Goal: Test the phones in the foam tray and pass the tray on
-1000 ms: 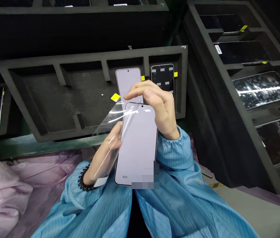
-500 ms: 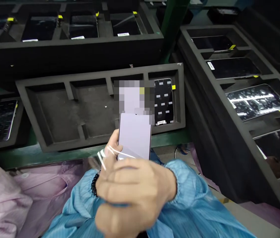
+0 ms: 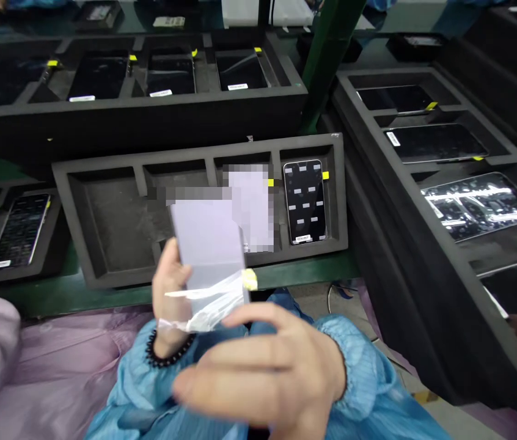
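My left hand (image 3: 169, 287) is closed around the left edge of a smartphone (image 3: 206, 232) whose screen glows pale. A clear, crinkled film (image 3: 217, 302) with a yellow tab (image 3: 250, 279) covers the phone's lower part and hangs past its bottom end. My right hand (image 3: 277, 373), slightly blurred, is in front with fingers stretched leftward and apart. Its index fingertip is close to the film's lower edge; whether they touch I cannot tell. Behind is a black foam tray (image 3: 116, 281) holding a pale-screened phone (image 3: 252, 208), partly pixelated, and a dark phone (image 3: 305, 201) with small grey marks.
Foam trays with dark phones and yellow tabs stand behind (image 3: 148, 101) and to the right (image 3: 405, 189). Another tray (image 3: 47, 250) is at left. A green post (image 3: 327, 67) rises behind. Pink-clothed people (image 3: 66, 348) sit close on the left.
The held phone and my left hand have shifted left, uncovering the pale-screened phone in the tray. My right hand has moved lower and its fingers have spread. The yellow tab now shows beside the held phone.
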`<state>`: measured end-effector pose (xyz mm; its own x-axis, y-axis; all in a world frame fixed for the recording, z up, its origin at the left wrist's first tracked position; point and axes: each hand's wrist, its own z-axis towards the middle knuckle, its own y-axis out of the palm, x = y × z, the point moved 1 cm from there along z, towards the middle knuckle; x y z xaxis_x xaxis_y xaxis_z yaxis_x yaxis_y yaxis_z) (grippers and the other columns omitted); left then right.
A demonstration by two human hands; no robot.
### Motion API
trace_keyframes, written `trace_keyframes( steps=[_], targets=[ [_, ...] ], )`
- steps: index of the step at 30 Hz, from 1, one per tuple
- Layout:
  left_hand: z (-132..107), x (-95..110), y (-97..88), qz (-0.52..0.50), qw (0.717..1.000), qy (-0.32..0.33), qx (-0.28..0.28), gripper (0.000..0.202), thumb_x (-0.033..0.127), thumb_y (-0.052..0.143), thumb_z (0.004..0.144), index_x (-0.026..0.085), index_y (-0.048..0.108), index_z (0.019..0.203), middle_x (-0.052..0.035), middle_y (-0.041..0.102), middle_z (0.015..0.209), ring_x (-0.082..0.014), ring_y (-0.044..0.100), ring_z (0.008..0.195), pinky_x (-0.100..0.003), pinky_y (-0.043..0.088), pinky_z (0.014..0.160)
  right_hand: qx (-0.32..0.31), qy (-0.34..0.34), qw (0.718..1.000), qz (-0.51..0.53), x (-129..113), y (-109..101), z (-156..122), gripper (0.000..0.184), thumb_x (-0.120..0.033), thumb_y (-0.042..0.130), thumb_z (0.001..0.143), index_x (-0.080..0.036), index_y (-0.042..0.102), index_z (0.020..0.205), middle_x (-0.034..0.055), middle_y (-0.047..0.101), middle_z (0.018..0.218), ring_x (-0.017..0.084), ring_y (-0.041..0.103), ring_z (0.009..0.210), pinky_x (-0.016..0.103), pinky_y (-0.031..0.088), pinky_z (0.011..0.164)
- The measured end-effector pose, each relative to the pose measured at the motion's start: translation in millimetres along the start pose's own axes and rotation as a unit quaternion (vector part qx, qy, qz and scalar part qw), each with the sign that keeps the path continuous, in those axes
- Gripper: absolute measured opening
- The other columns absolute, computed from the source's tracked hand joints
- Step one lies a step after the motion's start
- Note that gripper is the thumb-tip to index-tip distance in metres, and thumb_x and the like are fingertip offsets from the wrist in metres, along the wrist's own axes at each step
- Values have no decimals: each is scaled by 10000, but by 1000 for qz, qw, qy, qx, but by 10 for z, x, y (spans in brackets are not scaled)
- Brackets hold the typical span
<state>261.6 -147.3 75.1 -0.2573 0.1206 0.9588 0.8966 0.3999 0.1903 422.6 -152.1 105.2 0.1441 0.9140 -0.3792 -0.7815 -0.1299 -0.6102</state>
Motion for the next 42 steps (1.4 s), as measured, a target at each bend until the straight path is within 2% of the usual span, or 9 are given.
trace_keyframes(
  steps=[6,13,19,24,29,32,35,39,42],
  targets=[
    [593,234,-348,193,972,131,9,457,432,568,993,297,439,1409,87,570,1384,-247,450,1429,-278,487,1032,62,107,991,41,655,-285,-146,371,-400,401,1068,-200,531,1352,140,682,1290,213,646,1217,400,584,956],
    [875,113,-617,235,968,79,-47,520,519,732,842,203,580,1227,-27,726,1067,-216,691,959,-263,544,783,91,256,962,14,1192,-171,-502,346,-312,457,1033,-219,536,1356,121,661,1268,223,677,1073,446,554,1004],
    [825,134,-731,371,924,72,-61,502,628,730,782,218,688,1069,-80,745,989,-280,690,904,-369,533,873,136,282,950,4,1255,-132,-620,298,-264,446,1036,-205,581,1295,94,691,1137,216,663,1066,410,540,983],
    [662,323,-328,572,775,255,79,349,486,548,972,225,717,1130,-91,713,1138,-294,652,1026,-417,476,949,158,292,943,3,1240,-116,-629,282,-253,431,1046,-220,594,1273,79,692,1112,195,662,985,367,547,903],
    [846,175,413,599,687,401,-96,402,277,387,1046,111,613,1334,-152,654,1326,-279,599,1221,-403,481,1034,169,303,938,24,1239,-118,-627,255,-251,429,1049,-239,610,1229,50,704,1084,180,665,942,337,549,868],
    [1005,40,639,636,652,401,-96,471,243,335,1044,42,491,1440,-224,543,1472,-354,511,1353,-477,471,1037,174,303,936,37,1234,-121,-628,249,-241,431,1047,-242,613,1216,40,712,1066,173,668,925,327,553,854],
    [1070,48,673,610,684,393,-75,458,284,345,1037,51,516,1393,-241,589,1382,-369,532,1304,-512,456,1039,182,300,936,41,1233,-119,-628,246,-232,430,1046,-240,613,1210,36,713,1055,165,668,919,320,553,855],
    [1025,138,586,421,840,330,-85,532,409,513,982,144,453,1438,-176,605,1315,-295,589,1202,-452,488,1033,196,299,933,45,1236,-118,-627,249,-230,423,1046,-235,619,1198,34,712,1044,160,664,907,316,553,844],
    [967,50,522,267,921,196,-207,780,432,633,913,201,264,1561,-166,572,1388,-253,641,1144,-369,549,941,210,301,929,44,1233,-116,-631,249,-231,420,1045,-235,628,1181,31,708,1037,157,659,902,315,548,844]
  ],
)
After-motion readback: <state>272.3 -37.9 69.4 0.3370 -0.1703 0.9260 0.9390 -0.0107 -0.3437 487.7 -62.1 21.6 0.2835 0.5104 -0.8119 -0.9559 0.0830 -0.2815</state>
